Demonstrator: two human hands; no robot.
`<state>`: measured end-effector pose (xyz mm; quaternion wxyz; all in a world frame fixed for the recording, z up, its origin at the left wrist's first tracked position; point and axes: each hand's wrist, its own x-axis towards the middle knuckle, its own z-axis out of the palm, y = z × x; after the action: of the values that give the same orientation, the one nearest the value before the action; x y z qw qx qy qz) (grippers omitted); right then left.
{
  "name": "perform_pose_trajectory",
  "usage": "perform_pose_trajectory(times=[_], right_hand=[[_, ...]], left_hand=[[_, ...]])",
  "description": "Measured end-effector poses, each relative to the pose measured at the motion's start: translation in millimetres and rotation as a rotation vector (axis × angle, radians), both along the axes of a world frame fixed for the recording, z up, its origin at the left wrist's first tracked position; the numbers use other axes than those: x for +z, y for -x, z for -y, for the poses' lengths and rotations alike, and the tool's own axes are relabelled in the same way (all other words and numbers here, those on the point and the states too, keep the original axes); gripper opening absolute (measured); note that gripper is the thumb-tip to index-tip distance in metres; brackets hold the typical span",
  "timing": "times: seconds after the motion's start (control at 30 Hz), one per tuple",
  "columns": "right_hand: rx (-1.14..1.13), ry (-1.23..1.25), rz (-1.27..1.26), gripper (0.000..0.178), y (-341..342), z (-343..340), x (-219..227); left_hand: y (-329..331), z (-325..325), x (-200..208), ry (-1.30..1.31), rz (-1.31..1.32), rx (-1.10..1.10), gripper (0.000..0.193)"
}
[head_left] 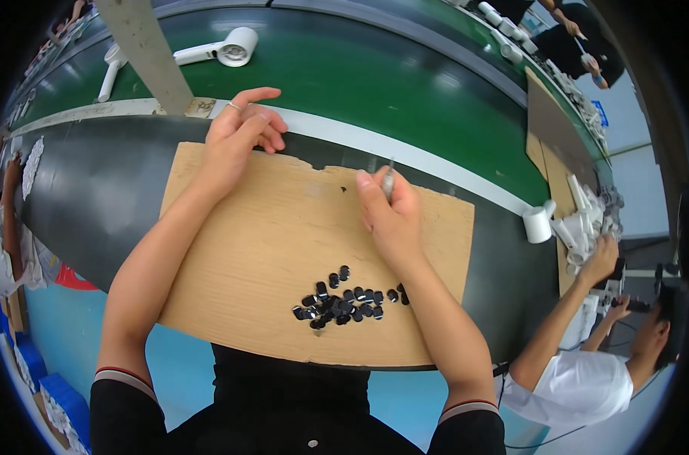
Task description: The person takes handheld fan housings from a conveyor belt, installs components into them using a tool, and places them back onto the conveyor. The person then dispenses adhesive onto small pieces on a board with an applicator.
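A brown cardboard sheet (261, 250) lies on the dark worktop in front of me. Over its far left edge is my left hand (242, 129), fingers loosely bent and apart, with nothing seen in them. My right hand (393, 216) is closed round a slim, pointed, metallic tool (388, 184) near the sheet's far right edge; its tip points away from me, and its exact kind is unclear. Closer to me, several small glossy black oval pieces (337, 307) lie in a loose heap, a few of them partly behind my right forearm. One tiny dark bit (343, 189) rests left of my right hand.
Past the worktop runs a green conveyor belt (344, 91) carrying white handheld fans (236, 47). A metal post (143, 53) rises at the far left. On the right, a co-worker in a white shirt (579, 387) reaches toward piled white parts (583, 227). A white cylindrical part (538, 225) stands nearby.
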<state>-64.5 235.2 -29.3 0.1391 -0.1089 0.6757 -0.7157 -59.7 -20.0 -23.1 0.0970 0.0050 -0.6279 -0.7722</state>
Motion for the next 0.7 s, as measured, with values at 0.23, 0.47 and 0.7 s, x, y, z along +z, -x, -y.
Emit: perform_pose_trajectory(times=[0.23, 0.47, 0.7], right_hand=[[0.087, 0.181, 0.145, 0.035, 7, 2, 10], [0.128, 0.302, 0.384, 0.038, 26, -6, 16], [-0.498, -0.356, -0.406, 0.02, 65, -116, 68]], left_hand=[[-9, -17, 4, 0.189, -0.114, 0.01, 0.03], [-6, -66, -3, 0.151, 0.012, -0.155, 0.028], [-11, -52, -1, 0.084, -0.009, -0.146, 0.028]])
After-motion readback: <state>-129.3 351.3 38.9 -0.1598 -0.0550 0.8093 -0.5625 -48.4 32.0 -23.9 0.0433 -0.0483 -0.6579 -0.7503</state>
